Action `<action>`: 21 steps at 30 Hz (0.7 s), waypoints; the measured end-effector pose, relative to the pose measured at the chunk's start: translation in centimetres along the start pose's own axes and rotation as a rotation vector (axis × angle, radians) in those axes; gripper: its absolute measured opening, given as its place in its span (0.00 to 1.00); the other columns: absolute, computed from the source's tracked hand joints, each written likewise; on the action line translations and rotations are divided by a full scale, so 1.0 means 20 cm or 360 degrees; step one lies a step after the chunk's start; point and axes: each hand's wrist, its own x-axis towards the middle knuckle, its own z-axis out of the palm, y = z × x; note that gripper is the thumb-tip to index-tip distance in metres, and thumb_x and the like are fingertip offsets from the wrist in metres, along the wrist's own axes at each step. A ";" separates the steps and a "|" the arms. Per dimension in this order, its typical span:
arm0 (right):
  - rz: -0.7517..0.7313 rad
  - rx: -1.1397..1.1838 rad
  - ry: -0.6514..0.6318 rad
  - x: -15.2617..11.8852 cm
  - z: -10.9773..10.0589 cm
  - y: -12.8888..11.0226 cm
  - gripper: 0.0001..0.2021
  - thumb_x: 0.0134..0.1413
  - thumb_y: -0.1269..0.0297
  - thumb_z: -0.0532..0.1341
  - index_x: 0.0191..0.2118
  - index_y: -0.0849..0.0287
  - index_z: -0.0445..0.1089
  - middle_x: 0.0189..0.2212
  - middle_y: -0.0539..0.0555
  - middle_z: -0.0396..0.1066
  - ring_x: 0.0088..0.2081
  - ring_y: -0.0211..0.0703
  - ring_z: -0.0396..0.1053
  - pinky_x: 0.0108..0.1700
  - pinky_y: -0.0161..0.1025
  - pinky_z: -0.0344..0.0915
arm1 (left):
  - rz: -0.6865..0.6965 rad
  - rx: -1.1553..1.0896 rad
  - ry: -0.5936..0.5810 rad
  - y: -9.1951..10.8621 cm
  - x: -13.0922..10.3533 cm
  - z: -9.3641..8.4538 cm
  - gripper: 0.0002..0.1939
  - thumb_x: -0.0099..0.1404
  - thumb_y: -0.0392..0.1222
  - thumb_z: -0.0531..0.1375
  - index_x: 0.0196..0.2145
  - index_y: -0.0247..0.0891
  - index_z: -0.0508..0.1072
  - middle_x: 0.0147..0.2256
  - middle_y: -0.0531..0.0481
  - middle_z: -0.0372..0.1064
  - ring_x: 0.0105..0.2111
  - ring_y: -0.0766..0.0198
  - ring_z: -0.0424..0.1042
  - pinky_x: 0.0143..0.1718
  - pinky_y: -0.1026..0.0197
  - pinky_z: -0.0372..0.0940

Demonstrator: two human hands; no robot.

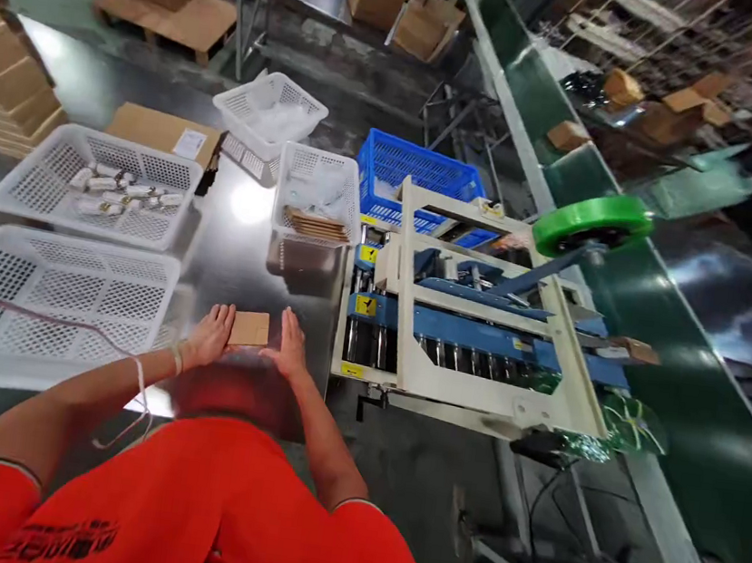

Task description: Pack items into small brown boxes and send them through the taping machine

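A small flat brown cardboard box point(249, 329) lies on the shiny metal table point(234, 264) in front of me. My left hand point(210, 336) is at its left edge, fingers close together and touching it. On the other side, my right hand point(289, 346) is just off the box's right edge, its fingers stretched out and thumb apart, holding nothing. Farther up the table, a white basket point(285, 181) contains folded brown cardboard pieces point(316, 225) and clear plastic bags point(325, 186).
White wrapped items point(126, 192) fill part of a white basket point(29, 175) at left, above another white basket point(164, 301). A taping machine point(405, 322) with rollers adjoins the table's right side, beside a blue crate point(424, 161). A green conveyor point(696, 357) runs beyond.
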 end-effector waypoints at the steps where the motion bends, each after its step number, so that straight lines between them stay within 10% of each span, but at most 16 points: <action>1: 0.0199 0.0025 0.0138 -0.01 0.01 0.07 0.50 0.71 0.50 0.77 0.88 0.60 0.58 0.83 0.79 0.60 0.84 0.73 0.61 0.79 0.67 0.67 | 0.0041 0.0012 0.0015 0.01 0.10 -0.02 0.46 0.70 0.52 0.70 0.78 0.27 0.67 0.70 0.24 0.73 0.68 0.26 0.72 0.73 0.31 0.67; 5: 0.0735 -0.0027 0.0432 -0.07 0.14 0.32 0.32 0.78 0.57 0.70 0.78 0.66 0.70 0.75 0.84 0.70 0.74 0.77 0.73 0.73 0.73 0.73 | 0.0174 0.0004 0.0108 0.17 0.62 -0.08 0.45 0.74 0.55 0.69 0.76 0.21 0.66 0.70 0.18 0.70 0.67 0.26 0.70 0.75 0.30 0.63; 14: 0.0649 -0.0168 0.0396 -0.16 0.46 0.48 0.28 0.83 0.51 0.60 0.78 0.56 0.74 0.75 0.79 0.71 0.72 0.80 0.74 0.67 0.78 0.76 | 0.0331 -0.0517 0.0096 0.88 1.70 -0.11 0.55 0.72 0.57 0.73 0.79 0.15 0.57 0.75 0.05 0.60 0.78 0.14 0.57 0.76 0.26 0.59; 18: 0.0613 -0.0196 0.0516 -0.20 0.51 0.51 0.27 0.83 0.53 0.59 0.76 0.60 0.75 0.72 0.80 0.74 0.69 0.79 0.76 0.65 0.75 0.76 | 0.0510 -0.0717 -0.0096 1.24 1.89 -0.09 0.72 0.63 0.56 0.81 0.85 0.18 0.45 0.83 0.04 0.42 0.86 0.13 0.41 0.83 0.24 0.51; 21: 0.0526 -0.0147 0.0773 -0.22 0.52 0.55 0.24 0.82 0.56 0.62 0.71 0.66 0.78 0.69 0.81 0.77 0.65 0.76 0.78 0.63 0.70 0.76 | 0.0592 -0.0953 -0.0050 1.24 1.80 -0.08 0.72 0.67 0.50 0.78 0.88 0.22 0.36 0.85 0.06 0.33 0.88 0.21 0.39 0.83 0.29 0.55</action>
